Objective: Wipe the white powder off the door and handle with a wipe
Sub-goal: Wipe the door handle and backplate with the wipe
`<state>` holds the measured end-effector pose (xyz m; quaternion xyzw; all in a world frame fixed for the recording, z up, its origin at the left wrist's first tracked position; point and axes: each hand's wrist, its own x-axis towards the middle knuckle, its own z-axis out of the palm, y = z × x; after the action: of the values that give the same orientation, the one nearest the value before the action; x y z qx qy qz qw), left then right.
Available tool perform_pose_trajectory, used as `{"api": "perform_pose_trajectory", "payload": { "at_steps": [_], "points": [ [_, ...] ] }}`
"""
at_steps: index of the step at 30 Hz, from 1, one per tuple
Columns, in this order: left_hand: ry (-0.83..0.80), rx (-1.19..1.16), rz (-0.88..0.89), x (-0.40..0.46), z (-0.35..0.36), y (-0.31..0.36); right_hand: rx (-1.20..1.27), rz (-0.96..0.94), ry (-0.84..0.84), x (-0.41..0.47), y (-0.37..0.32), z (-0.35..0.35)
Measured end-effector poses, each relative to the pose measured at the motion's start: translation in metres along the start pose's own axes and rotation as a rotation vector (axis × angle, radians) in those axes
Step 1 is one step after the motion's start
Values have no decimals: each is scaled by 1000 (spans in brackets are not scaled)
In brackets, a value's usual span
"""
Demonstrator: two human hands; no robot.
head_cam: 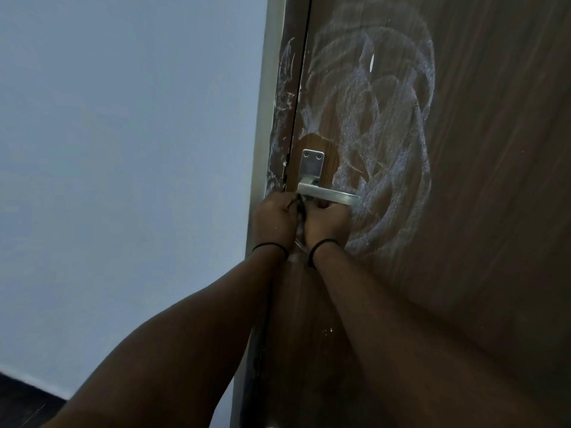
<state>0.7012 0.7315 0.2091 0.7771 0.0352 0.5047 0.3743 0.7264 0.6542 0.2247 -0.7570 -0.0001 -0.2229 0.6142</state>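
Note:
A brown wooden door (479, 149) fills the right side, smeared with swirls of white powder (386, 118) above and to the right of the handle. The silver lever handle (330, 194) juts out from its plate (311, 165). Both my hands sit just beneath the lever, close together. My left hand (273, 219) and my right hand (326, 225) each pinch a thin, pale wipe (299, 239), most of it hidden between them; a strip hangs down past my wrists. Powder also streaks the door edge and frame (285, 97).
A pale blue-grey wall (123, 180) fills the left. A light door frame (262, 134) runs between wall and door. Dark floor (24, 403) shows at the bottom left. A few white specks (327, 331) dot the lower door.

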Motion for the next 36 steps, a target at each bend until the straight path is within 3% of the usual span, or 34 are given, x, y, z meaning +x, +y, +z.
{"api": "perform_pose_trajectory", "payload": {
  "at_steps": [9, 17, 23, 30, 36],
  "points": [
    [-97, 87, 100, -26, 12, -11, -109, -109, -20, -5, 34, -5],
    [17, -28, -15, -30, 30, 5, 38, -183, 39, 8, 20, -8],
    [64, -112, -100, -21, 25, -1, 215, -124, 8, -2, 27, -1],
    [5, -124, -89, -23, 21, -6, 253, -71, 15, -3, 22, -1],
    [29, -63, 59, -14, 10, 6, 657, 96, 24, -3, 4, 1]
  ]
}}
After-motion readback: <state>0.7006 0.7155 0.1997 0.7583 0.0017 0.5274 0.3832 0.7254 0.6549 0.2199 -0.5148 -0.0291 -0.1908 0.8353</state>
